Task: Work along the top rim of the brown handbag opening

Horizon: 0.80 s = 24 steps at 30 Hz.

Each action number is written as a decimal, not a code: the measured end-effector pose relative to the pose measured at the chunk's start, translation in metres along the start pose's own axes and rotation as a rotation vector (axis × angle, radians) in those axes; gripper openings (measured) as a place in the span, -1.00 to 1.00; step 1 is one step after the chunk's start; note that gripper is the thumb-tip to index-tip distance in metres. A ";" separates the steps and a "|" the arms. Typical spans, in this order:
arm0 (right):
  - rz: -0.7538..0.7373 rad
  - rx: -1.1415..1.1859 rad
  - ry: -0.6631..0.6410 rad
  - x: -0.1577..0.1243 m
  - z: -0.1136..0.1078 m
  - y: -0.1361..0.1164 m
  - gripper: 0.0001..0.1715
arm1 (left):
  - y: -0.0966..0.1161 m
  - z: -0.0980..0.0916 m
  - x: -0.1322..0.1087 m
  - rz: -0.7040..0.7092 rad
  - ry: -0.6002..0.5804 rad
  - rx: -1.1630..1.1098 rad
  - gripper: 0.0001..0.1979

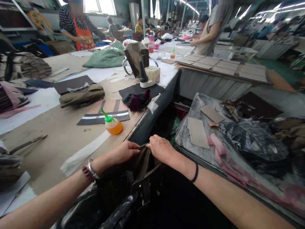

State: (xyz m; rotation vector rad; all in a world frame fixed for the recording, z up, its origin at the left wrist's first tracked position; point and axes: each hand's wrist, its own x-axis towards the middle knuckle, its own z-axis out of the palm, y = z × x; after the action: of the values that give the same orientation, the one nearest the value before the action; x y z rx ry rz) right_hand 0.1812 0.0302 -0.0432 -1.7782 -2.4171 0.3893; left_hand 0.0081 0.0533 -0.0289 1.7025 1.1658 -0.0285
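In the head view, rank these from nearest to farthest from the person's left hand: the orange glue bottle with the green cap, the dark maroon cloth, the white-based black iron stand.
From the left hand:
1. Orange glue bottle with green cap, just beyond it on the brown table.
2. Dark maroon cloth, farther back near the table's edge.
3. White-based black iron stand, farthest, behind the cloth.

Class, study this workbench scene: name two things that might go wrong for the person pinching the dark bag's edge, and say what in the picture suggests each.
1. The orange glue bottle with green nozzle stands near the table edge, close to the left hand; a nudge might tip it.
2. The left hand and the right hand pinch the dark brown bag's top edge with the bag hanging off the table, so it might slip down.
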 end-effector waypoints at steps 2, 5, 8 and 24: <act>-0.008 0.005 0.006 -0.002 0.001 0.002 -0.81 | 0.004 0.000 -0.001 -0.010 0.012 0.017 -0.61; -0.010 0.009 0.034 -0.002 0.003 0.004 -0.81 | 0.009 0.001 -0.001 -0.018 0.012 0.026 -0.62; 0.001 0.011 0.044 -0.002 0.005 0.006 -0.81 | 0.009 0.003 0.000 -0.011 0.000 0.024 -0.63; 0.014 0.094 0.073 -0.004 0.003 -0.001 -0.86 | 0.022 0.002 0.007 -0.003 -0.061 0.081 -0.66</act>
State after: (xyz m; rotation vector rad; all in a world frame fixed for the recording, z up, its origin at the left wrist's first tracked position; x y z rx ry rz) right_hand 0.1806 0.0253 -0.0455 -1.7399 -2.2993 0.4244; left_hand 0.0279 0.0568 -0.0175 1.7590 1.1347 -0.1304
